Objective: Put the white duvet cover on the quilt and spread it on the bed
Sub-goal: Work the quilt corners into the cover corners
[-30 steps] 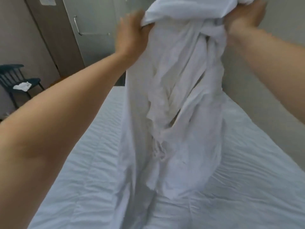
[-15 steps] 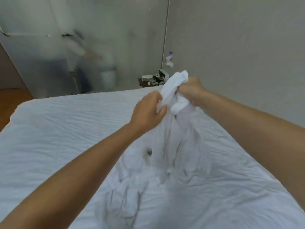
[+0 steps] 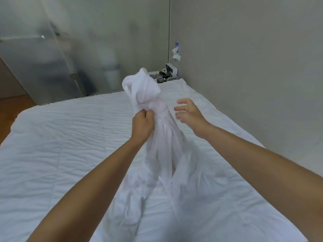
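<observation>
Left hand (image 3: 142,126): fingers clenched round the bunched neck of the white duvet cover (image 3: 162,137), holding it up over the middle of the bed.
Right hand (image 3: 187,113): at 3 o'clock of the bundle, just beside it, fingers spread and holding nothing.
Duvet cover: twisted into a rope, a knot-like wad at 12 o'clock above the fist, the tail pooling on the quilt (image 3: 57,137) toward 6 o'clock.
Quilt: lying flat and bare across the bed, not yet covered.
Risk: probably pulling with one hand tightens the twist, hiding the opening and corners; the cover could go on skewed or inside out.
Risk two: the single grip may slip, dropping the wad into a tangle.
</observation>
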